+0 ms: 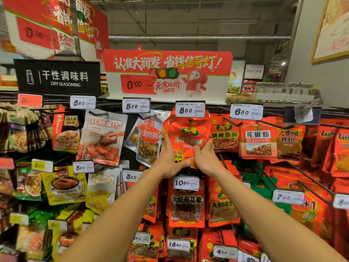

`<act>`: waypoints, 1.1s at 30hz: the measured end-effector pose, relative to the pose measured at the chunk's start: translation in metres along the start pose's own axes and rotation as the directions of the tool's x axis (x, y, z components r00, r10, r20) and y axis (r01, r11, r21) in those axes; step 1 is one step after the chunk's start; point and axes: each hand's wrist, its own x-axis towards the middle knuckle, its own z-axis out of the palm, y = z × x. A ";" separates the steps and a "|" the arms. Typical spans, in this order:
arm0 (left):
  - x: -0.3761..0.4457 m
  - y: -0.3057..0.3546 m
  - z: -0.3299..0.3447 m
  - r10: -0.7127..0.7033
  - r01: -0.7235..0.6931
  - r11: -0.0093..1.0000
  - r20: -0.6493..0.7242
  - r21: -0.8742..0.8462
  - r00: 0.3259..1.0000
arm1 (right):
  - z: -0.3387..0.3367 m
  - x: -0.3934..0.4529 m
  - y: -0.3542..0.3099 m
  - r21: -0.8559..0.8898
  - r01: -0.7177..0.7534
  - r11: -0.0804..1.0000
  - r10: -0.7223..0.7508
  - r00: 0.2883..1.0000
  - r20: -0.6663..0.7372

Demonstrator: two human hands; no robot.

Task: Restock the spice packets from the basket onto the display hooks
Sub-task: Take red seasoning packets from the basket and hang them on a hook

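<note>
Here | left hand (169, 160) and right hand (204, 159): each grip clasps crinkled glossy red packet (188, 137) | under 8.50 tag (189, 109)

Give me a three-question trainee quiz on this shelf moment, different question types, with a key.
1. True or false: both hands hold the red spice packet under the 8.50 price tag.
2. Which tag hangs directly below the hands? A) 10.50 B) 3.80 C) 7.00
3. Fill in: the black aisle sign reads "DRY ____".

Key
1. True: the left hand and the right hand grip the packet's lower part from either side.
2. A: the 10.50 tag sits just under the hands.
3. SEASONING.
</note>
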 end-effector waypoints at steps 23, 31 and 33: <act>-0.119 0.002 0.010 -0.276 0.202 0.878 -0.113 -0.433 0.955 | -0.040 -0.126 0.088 0.675 -0.062 0.735 0.122 0.992 -0.042; -0.193 -0.023 0.124 -0.494 0.544 0.704 0.235 -0.457 0.837 | 0.018 -0.202 0.217 0.580 -0.451 0.678 0.403 0.888 0.220; -0.212 -0.037 0.159 -0.571 0.647 0.624 0.308 -0.439 0.760 | 0.033 -0.222 0.250 0.543 -0.547 0.638 0.482 0.833 0.272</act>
